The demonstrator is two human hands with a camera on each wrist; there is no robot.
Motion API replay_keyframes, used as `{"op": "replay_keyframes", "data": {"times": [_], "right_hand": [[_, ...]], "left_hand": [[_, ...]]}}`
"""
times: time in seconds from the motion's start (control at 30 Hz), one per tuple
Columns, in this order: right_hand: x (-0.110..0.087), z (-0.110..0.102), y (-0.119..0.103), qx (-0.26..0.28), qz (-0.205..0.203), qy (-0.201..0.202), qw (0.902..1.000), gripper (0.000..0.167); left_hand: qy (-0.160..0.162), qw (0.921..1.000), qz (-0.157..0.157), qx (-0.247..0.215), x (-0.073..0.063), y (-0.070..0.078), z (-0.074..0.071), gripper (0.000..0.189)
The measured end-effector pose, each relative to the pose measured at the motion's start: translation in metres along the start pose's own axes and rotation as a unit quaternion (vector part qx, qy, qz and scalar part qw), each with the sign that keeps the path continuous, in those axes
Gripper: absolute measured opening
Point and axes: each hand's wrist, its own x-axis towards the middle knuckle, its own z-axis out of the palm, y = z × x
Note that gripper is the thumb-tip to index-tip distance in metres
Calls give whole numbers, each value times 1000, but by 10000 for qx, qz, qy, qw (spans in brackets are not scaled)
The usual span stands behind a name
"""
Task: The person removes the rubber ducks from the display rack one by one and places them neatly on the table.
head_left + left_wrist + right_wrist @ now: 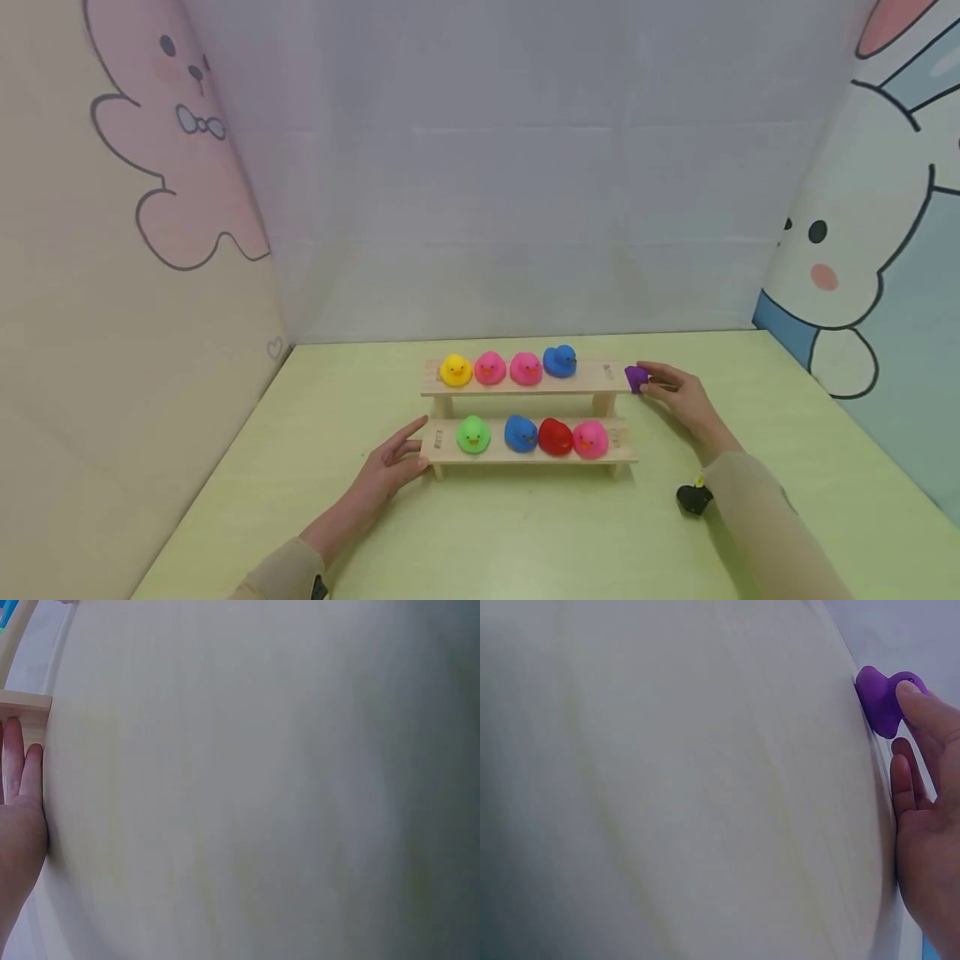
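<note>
Between the thumb and fingers of my right hand [684,402], a purple toy duck [636,379] is pinched by its head. In the head view it is just off the right end of the upper wooden shelf [592,379]; the right wrist view shows the purple duck [881,701] tipped on its side. My left hand [390,461] touches the left end of the lower wooden shelf [442,450], its fingers fairly straight along that end. Yellow [456,370], pink and blue ducks line the upper shelf. Green [473,434], blue, red [556,437] and pink ducks sit on the lower one.
A black toy duck [693,498] with a yellow bit lies on the pale green table [487,542], close beside my right sleeve. Behind the shelves hangs a white curtain [487,208]. Cartoon-printed panels [825,250] stand at both sides.
</note>
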Motion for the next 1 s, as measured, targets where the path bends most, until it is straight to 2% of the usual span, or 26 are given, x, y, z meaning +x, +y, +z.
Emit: {"op": "replay_keyframes", "data": {"times": [0.2, 0.4, 0.53, 0.67, 0.87, 1.0], "right_hand": [[1, -2, 1, 68, 291, -144, 9995, 71], [0, -1, 3, 7, 270, -247, 9993, 74], [2, 1, 4, -18, -30, -189, 9998, 70], [6, 0, 1, -174, -311, 59, 9993, 65], [22, -10, -29, -473, -904, 225, 9945, 59], [35, -14, -54, -433, -1170, 99, 9921, 59]], "left_hand": [[36, 10000, -4, 59, 1, 0, 0, 66], [68, 9999, -55, 56, 0, -1, 1, 67], [113, 9999, -52, 48, -2, -1, 2, 66], [105, 9999, -74, 49, -1, 0, 3, 66], [98, 9999, -101, 59, 0, 0, 2, 67], [82, 9999, -116, 23, 0, 1, 1, 67]]}}
